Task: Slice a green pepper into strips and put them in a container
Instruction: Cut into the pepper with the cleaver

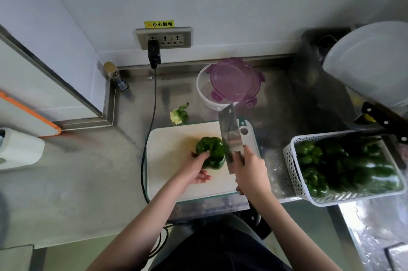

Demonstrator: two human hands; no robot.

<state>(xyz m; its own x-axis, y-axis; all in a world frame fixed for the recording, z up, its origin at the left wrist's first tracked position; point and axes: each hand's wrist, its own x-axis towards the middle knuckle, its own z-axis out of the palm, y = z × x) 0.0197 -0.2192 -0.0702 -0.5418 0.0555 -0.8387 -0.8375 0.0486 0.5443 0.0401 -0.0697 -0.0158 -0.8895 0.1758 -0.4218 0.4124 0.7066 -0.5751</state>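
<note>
Green and glossy, the pepper (210,152) sits on the white board (176,182) on the steel desk (88,182). The left hand (194,169) curls its fingers (204,156) over the pepper's near side, holding it. The right hand (250,171) has its fingers wrapped tight round the cleaver (229,138), blade against the pepper's right side. Behind stands a tub (207,96) with its purple lid (235,80) askew. A yellow wall label (159,24) reads "小心触电".

Steel counter (88,171): cutting board (172,182), container (206,96) (lidded), basket (293,171).
</note>
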